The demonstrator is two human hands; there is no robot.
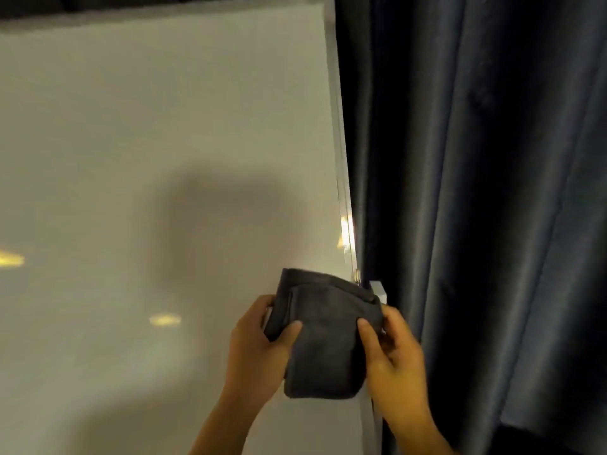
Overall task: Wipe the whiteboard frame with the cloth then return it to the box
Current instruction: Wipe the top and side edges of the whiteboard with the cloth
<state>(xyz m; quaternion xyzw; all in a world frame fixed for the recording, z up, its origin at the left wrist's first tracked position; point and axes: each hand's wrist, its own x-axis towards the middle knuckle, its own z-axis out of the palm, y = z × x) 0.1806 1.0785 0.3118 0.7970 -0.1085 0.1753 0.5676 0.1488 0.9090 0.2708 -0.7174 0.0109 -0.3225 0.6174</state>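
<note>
A folded dark grey cloth point(325, 336) is held in front of the whiteboard point(147, 159), near its right side. My left hand point(259, 346) grips the cloth's left edge, thumb on top. My right hand point(391, 349) grips its right edge, thumb pressed on the front. The whiteboard's pale metal frame point(341, 178) runs down the right edge of the board, just behind and above the cloth. The box is not in view.
A dark blue curtain point(476, 192) hangs in folds directly right of the frame. A small white bracket or block point(379, 289) juts out beside the frame at the cloth's top right corner. Yellow light reflections spot the board.
</note>
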